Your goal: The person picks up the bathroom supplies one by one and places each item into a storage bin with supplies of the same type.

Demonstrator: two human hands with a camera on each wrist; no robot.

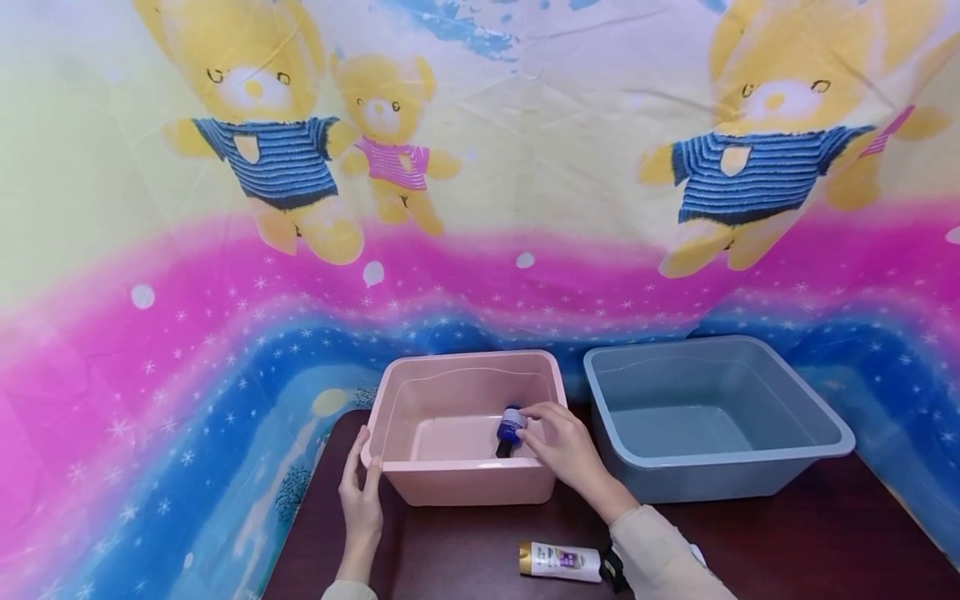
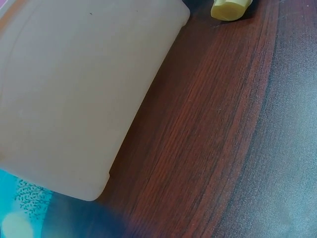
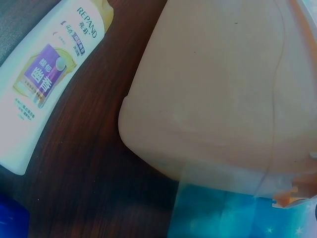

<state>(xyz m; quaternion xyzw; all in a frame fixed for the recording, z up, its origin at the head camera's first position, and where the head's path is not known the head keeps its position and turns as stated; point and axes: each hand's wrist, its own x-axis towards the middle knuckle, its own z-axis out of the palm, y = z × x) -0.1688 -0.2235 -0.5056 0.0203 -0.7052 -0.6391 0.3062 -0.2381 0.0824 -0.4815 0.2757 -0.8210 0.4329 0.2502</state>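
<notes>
A small dark-blue bottle (image 1: 512,422) with a pale label and a black cap is inside the pink basin (image 1: 480,483), cap tilted down toward the front wall. My right hand (image 1: 564,442) reaches over the basin's right front corner and holds this bottle between thumb and fingers. At the left front corner, my left hand (image 1: 362,492) grips the pink rim, thumb at the front and fingers along the side. Both wrist views show the basin's outer wall (image 2: 89,89), with the hands themselves out of sight or barely in frame.
A white REPAND bottle (image 3: 54,64) with a gold cap lies on the dark wood table (image 1: 450,542) before the basin. Part of a blue object (image 3: 12,218) shows near its base. To the right stands a grey-blue basin (image 1: 712,479). A bear-printed cloth (image 1: 525,208) hangs behind.
</notes>
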